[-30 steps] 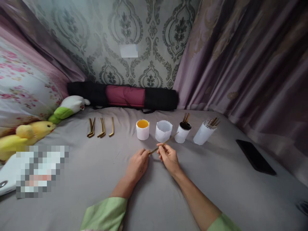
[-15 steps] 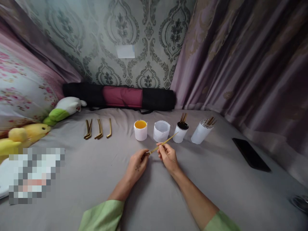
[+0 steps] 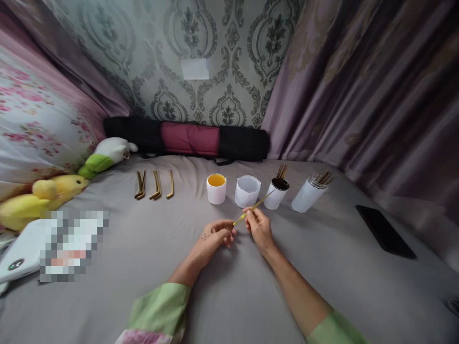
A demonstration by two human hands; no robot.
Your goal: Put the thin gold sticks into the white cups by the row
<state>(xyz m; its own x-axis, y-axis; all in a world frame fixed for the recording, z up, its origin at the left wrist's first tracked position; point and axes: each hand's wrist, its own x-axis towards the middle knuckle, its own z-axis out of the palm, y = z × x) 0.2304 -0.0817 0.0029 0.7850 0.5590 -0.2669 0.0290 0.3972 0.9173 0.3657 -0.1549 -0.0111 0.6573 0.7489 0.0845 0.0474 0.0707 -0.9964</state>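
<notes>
My right hand is closed in a pinch round a thin golden paintbrush, whose tapered end points up and to the right. My left hand curls its fingers loosely at the brush's lower end, which they partly hide. Just beyond my hands stand a white cup with yellow inside, a pale white cup, and a white-wrapped cup with a dark inside holding several thin brown sticks. To their right leans another white-wrapped container, also with thin sticks at its mouth.
Several bent gold metal tubes lie in groups at left on the grey sheet. A black phone lies at right, a white device at left near plush toys. A black and maroon roll rests against the wall.
The view has shifted a little, so things sit further right and slightly higher. My left hand's fingers have loosened and turned at the brush's lower end; my right hand keeps its pinch.
</notes>
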